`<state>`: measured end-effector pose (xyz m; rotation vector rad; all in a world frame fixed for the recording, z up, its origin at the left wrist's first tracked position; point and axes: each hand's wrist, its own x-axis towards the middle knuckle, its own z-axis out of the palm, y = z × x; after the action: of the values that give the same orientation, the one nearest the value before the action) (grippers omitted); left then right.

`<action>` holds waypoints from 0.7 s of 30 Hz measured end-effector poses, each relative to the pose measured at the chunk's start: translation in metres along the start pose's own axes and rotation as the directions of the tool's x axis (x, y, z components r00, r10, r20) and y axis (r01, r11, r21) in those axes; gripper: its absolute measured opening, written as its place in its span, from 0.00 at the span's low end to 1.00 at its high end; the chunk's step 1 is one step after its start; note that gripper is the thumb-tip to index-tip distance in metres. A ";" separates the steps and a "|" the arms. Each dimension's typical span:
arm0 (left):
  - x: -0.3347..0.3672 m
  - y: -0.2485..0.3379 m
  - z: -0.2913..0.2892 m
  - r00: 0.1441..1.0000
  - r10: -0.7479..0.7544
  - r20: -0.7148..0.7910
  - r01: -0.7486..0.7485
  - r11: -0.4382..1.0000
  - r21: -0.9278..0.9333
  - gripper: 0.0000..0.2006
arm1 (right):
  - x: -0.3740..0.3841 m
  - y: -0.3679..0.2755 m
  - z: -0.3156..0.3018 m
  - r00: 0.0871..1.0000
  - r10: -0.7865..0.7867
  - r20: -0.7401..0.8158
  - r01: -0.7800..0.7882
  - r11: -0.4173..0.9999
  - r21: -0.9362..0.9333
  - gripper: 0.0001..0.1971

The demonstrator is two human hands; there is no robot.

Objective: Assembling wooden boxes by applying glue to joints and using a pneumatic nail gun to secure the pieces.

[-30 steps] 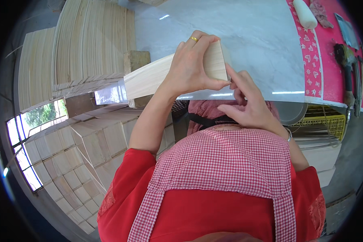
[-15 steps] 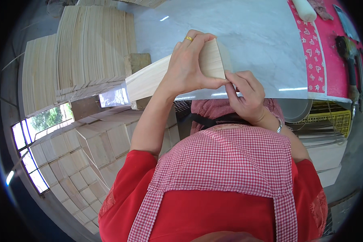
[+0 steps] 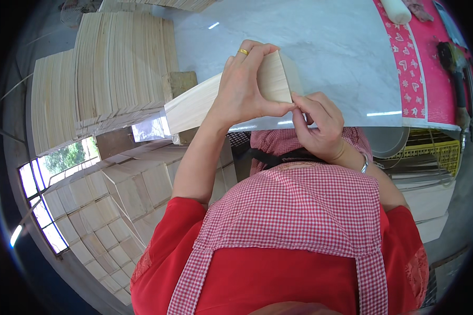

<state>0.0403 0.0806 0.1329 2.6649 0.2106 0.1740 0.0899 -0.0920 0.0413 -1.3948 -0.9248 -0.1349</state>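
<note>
A long piece of pale wood, box-like with a squared right end, lies on the worktop near its front edge. My left hand, a gold ring on one finger, spans its right end, fingers over the far edge and thumb along the near edge. At the near right corner, my right hand has thumb and index finger pinched together, touching the corner beside my left thumb. Whatever lies between those fingertips is too small to make out.
Tall rows of thin wooden boards stand at the left, beside a small wood block. Stacked wooden boxes fill the lower left. The marbled worktop meets a pink patterned cloth with tools. A yellow crate sits lower right.
Both hands keep nearly the same hold on the wood at its right end. The whole view has shifted very slightly.
</note>
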 end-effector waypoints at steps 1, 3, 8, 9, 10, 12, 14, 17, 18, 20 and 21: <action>0.000 0.001 0.000 1.000 -0.004 -0.002 0.004 1.000 0.000 0.42 | -0.001 -0.002 -0.001 0.999 0.029 0.019 -0.030 0.999 0.035 0.21; 0.000 0.001 0.000 1.000 -0.006 -0.004 0.006 1.000 0.001 0.42 | -0.001 -0.006 -0.004 0.995 0.085 0.060 -0.091 0.991 0.102 0.23; -0.001 0.000 0.000 1.000 0.001 -0.014 -0.001 1.000 0.001 0.42 | 0.005 -0.008 -0.015 0.967 0.143 0.210 -0.180 0.969 0.168 0.25; -0.001 0.001 0.000 1.000 -0.002 -0.016 0.002 1.000 0.001 0.42 | 0.011 -0.005 -0.018 0.964 0.157 0.214 -0.195 0.967 0.167 0.26; -0.002 0.001 0.000 1.000 -0.005 -0.017 0.005 1.000 0.002 0.42 | 0.020 -0.003 -0.020 0.961 0.171 0.219 -0.210 0.964 0.166 0.27; -0.001 0.001 -0.001 1.000 -0.007 -0.010 0.007 1.000 -0.002 0.42 | 0.030 0.001 -0.019 0.957 0.186 0.221 -0.224 0.961 0.162 0.29; -0.001 0.002 -0.001 1.000 -0.015 0.005 0.015 1.000 -0.011 0.42 | 0.038 0.002 -0.011 0.957 0.173 0.234 -0.230 0.941 0.249 0.31; 0.000 0.002 0.001 1.000 -0.023 -0.009 0.023 0.999 -0.029 0.42 | 0.037 -0.006 -0.013 0.957 0.148 0.249 -0.218 0.934 0.283 0.33; -0.002 0.002 0.001 0.999 -0.031 -0.018 0.030 0.999 -0.036 0.42 | 0.033 -0.012 -0.015 0.958 0.127 0.258 -0.200 0.940 0.278 0.34; -0.002 0.001 0.001 0.999 -0.027 -0.023 0.027 0.999 -0.027 0.42 | 0.028 -0.020 -0.022 0.956 0.109 0.274 -0.186 0.944 0.274 0.34; -0.001 0.000 0.001 1.000 -0.015 -0.025 0.014 1.000 -0.020 0.42 | 0.024 -0.021 -0.030 0.938 0.114 0.327 -0.211 0.937 0.279 0.34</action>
<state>0.0391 0.0795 0.1319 2.6425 0.2349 0.2042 0.1071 -0.1124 0.0755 -1.2081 -1.0281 0.3533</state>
